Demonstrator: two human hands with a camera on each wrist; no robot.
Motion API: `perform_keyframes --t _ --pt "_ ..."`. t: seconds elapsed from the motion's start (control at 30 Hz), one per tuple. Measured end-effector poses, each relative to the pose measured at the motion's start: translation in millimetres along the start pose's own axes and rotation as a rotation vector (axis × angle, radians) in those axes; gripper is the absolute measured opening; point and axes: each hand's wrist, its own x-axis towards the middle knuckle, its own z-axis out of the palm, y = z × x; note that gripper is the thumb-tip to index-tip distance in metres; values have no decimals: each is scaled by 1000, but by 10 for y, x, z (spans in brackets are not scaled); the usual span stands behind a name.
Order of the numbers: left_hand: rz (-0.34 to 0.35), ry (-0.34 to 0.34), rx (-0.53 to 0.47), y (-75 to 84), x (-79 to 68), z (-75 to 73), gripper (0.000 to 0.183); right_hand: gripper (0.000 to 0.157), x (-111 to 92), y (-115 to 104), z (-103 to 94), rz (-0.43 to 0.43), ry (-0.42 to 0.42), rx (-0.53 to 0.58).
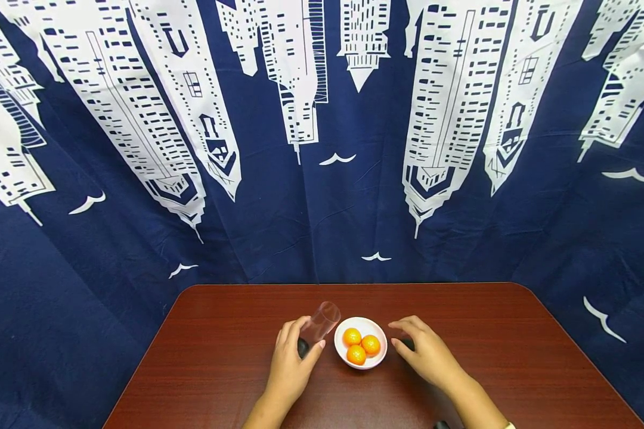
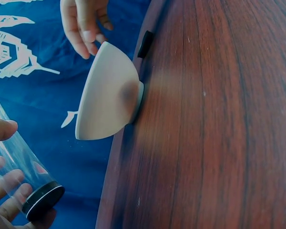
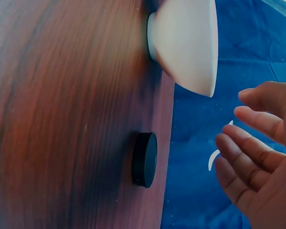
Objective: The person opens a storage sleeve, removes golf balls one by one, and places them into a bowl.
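My left hand holds a clear cylindrical container with a black base. The container is tilted, its open end leaning toward the bowl, with nothing visible inside. A white bowl stands upright on the table between my hands. Three shiny orange balls lie in it; the wrist views show only the bowl's outside. To the right of the bowl, my right hand hovers with loosely bent fingers, holding nothing. Below that hand a round black lid lies on the table, partly hidden in the head view.
The brown wood-grain table has rounded far corners. Behind it hangs a dark blue cloth printed with white buildings and birds. A small dark object shows at the bottom edge near my right forearm.
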Motion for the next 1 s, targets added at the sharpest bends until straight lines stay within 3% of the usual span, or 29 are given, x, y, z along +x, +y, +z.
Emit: perform_keyframes --t 0.6,0.83,1.0 --pt "-124 -65 -14 -202 -40 42 52 32 -78 97 29 83 -43 21" --pt "-184 -164 -36 -260 -36 60 50 32 -105 80 45 76 -20 24" --pt "-198 -190 -54 -279 -35 61 49 31 -114 68 50 65 -12 37"
